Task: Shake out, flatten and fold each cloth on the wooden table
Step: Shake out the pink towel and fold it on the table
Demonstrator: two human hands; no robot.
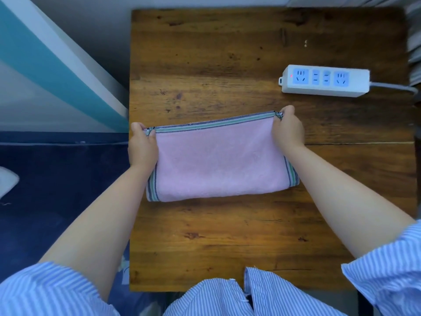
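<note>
Centrally on the wooden table (227,236), a folded pink cloth (216,160) held at both far corners.
Left hand (142,147) pinches the far left corner and right hand (288,128) pinches the far right corner, stretching the striped far edge taut between them; the folded near edge rests on the tabletop. White power strip (324,80) lies near the far right edge, well apart from the cloth.
</note>
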